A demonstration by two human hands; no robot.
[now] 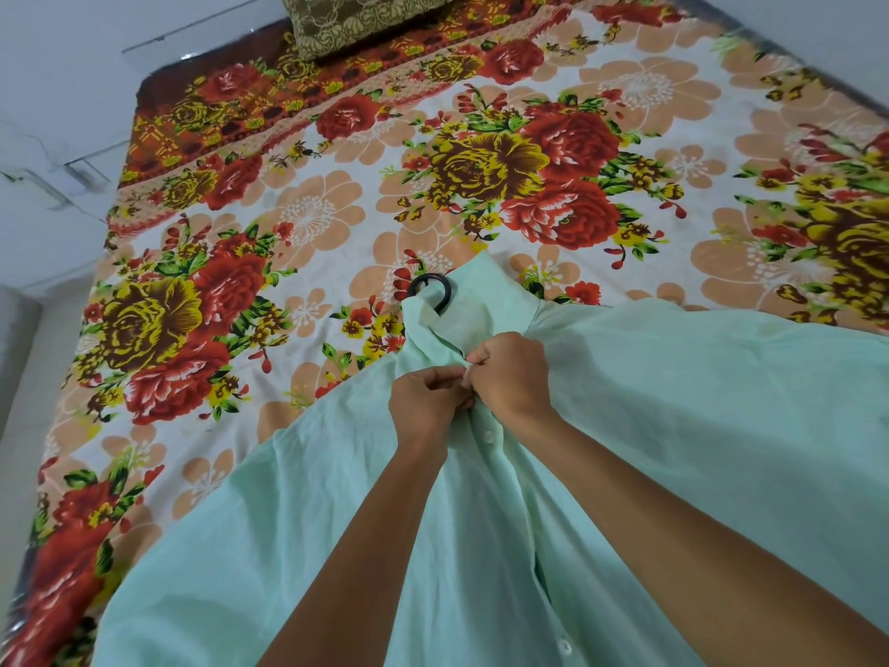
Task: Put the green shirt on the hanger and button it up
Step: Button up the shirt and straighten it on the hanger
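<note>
A pale green shirt (673, 426) lies spread on the bed with its collar pointing away from me. A black hanger hook (435, 287) sticks out of the collar; the rest of the hanger is hidden inside the shirt. My left hand (428, 402) and my right hand (512, 373) meet just below the collar. Both pinch the front edges of the shirt together near its top. A white button (488, 436) shows on the placket just below my hands, and another button (564, 646) sits lower down.
The shirt rests on a bed covered with a floral sheet (336, 209) of red, yellow and peach flowers. A brown patterned pillow (365, 16) lies at the far end. White floor tiles (57, 113) run along the left side of the bed.
</note>
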